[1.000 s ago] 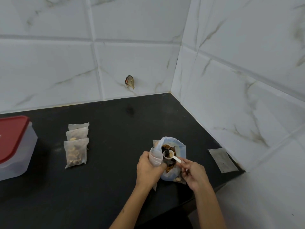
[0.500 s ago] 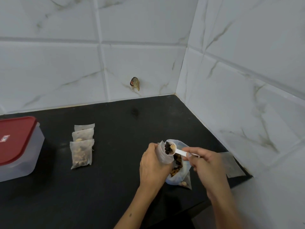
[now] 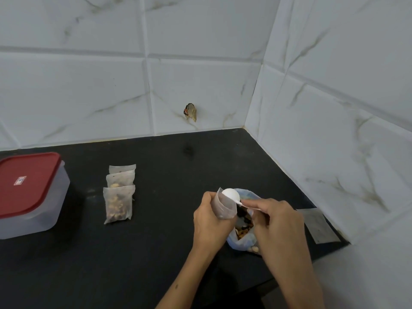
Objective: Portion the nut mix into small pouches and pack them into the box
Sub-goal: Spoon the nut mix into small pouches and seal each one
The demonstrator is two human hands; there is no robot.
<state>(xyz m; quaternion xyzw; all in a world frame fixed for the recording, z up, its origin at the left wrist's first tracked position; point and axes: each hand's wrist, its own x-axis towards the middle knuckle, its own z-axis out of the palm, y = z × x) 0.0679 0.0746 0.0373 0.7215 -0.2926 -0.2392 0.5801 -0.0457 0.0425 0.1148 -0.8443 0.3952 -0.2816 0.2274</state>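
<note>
My left hand (image 3: 210, 221) grips a small translucent pouch (image 3: 225, 207) upright, its mouth open. My right hand (image 3: 276, 221) pinches the handle of a white measuring spoon (image 3: 231, 195), which is turned over with its bowl at the pouch's mouth. Between and behind my hands sits the open plastic bag of nut mix (image 3: 243, 228) on the black counter (image 3: 167, 253). Three filled pouches (image 3: 119, 202) lie in a row to the left. The clear box with a red lid (image 3: 29, 190) stands closed at the far left.
One empty flat pouch (image 3: 317, 225) lies by the right wall near the counter's front corner. White tiled walls close in the counter at the back and right. A small scrap (image 3: 190, 111) sticks to the back wall. The counter's front edge runs just under my forearms.
My right hand lifted the loaded spoon out of the nut bag to the pouch's mouth and tipped it over. My left hand raised the pouch slightly.
</note>
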